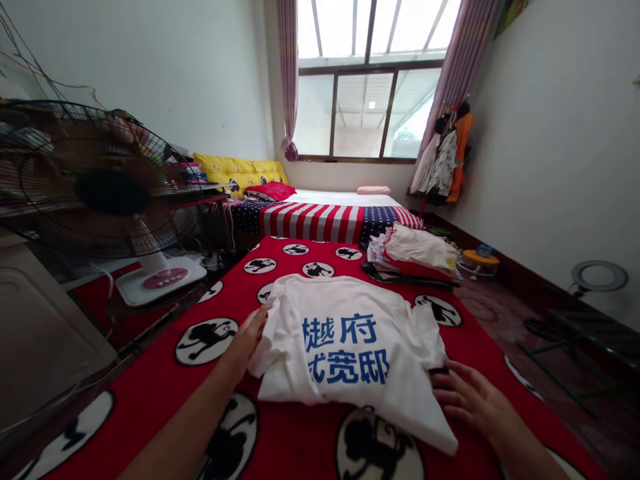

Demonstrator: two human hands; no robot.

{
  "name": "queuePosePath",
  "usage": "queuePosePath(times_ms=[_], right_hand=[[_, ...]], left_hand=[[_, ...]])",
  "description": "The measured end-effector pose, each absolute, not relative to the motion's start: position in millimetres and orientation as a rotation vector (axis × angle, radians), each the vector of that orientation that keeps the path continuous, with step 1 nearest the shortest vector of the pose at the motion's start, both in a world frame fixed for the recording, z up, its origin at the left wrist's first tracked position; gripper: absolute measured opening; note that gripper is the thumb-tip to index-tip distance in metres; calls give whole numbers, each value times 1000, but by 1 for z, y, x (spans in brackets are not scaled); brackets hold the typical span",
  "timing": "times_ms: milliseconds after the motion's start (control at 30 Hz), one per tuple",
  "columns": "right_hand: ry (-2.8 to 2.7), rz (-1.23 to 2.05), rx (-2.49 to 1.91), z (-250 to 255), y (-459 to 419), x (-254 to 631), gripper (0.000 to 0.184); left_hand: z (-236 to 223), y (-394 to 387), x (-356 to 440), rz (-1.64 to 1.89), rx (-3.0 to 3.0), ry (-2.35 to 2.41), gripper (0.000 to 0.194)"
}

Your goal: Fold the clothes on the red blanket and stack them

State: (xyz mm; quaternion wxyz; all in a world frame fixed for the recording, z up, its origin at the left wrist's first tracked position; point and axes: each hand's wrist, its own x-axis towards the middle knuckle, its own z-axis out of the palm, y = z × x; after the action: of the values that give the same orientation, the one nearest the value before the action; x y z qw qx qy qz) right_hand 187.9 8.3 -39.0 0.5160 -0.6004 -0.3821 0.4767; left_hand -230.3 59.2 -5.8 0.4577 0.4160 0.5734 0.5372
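Folding is what seems to be going on in the head view: a white T-shirt (345, 347) is lying spread on a red blanket (150, 380) patterned with black monkey figures in white circles, and both bare hands are working at its edges. The left hand (246, 341) is lying flat with fingers extended, touching the shirt's left sleeve edge; it is pressing, not gripping. The right hand (470, 395) is resting open, fingers spread, just at the shirt's right lower edge, touching or very nearly touching the cloth. The hands are sitting well apart, one on each side of the garment.

As I judge it, the sleeves are already being tucked in, and the following move is calling for a firm pinch on one side and a clean fold across the middle.

Blue Chinese characters are showing on the shirt, partly creased; "府" and "宽邸" are reading clearly, the others less so.

Beyond, a pile of folded clothes (415, 257) is sitting on the blanket, a stars-and-stripes bedcover (320, 220) behind it, and a standing fan (105, 193) at the left.
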Motion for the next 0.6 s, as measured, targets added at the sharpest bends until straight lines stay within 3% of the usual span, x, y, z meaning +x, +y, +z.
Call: queuePosePath(times_ms=[100, 233, 333, 500, 600], right_hand=[[-1343, 1113, -1504, -29, -14, 182, 61], [-1818, 864, -1563, -25, -31, 160, 70], [-1977, 652, -1573, -28, -27, 138, 49], [-1887, 787, -1487, -12, -1, 122, 17], [-1660, 744, -1503, 17, 10, 130, 20]], left_hand=[[-7, 35, -236, 1156, 1333, 1582, 69], [0, -3, -218, 842, 1854, 1851, 59], [-1, -15, -188, 687, 2004, 1858, 66], [-13, -1, -166, 617, 2161, 1542, 10], [-3, 10, -183, 708, 2188, 1381, 10]])
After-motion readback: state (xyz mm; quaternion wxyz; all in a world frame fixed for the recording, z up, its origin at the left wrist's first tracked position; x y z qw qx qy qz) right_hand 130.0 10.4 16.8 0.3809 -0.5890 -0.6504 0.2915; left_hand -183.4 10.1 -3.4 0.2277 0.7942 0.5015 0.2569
